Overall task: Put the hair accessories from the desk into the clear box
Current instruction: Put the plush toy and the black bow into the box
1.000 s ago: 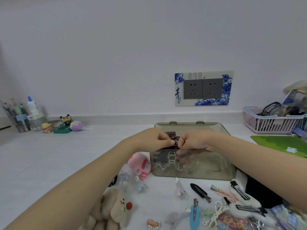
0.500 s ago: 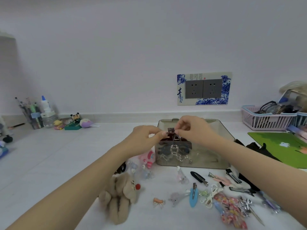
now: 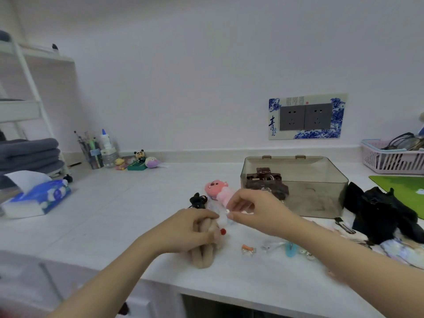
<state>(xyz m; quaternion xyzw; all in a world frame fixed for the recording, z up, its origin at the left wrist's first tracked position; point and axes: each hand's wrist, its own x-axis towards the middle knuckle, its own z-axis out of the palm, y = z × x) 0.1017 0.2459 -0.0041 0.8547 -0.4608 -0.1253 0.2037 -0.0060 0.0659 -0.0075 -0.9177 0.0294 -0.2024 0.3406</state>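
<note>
The clear box (image 3: 321, 198) stands open on the white desk (image 3: 128, 203), with a brown claw clip (image 3: 263, 180) inside at its left end. In front of it, my left hand (image 3: 190, 230) curls over the head of a beige plush toy (image 3: 204, 255). My right hand (image 3: 259, 212) pinches a small clear clip (image 3: 226, 213) just right of my left fingers. A pink plush accessory (image 3: 218, 190) and a black hair tie (image 3: 198, 200) lie behind my hands. An orange clip (image 3: 249, 249), a clear clip (image 3: 273, 245) and a blue clip (image 3: 290, 249) lie under my right forearm.
A black fabric piece (image 3: 385, 214) and more clips lie right of the box, before a green mat (image 3: 403, 187). A pink basket (image 3: 390, 159) sits far right. A tissue pack (image 3: 39, 198), a pen cup (image 3: 91, 152) and small figures (image 3: 140, 159) stand at the left.
Both hands have left the box, with the brown claw clip now lying inside it. They moved down and left to the plush toys, and the view turned left.
</note>
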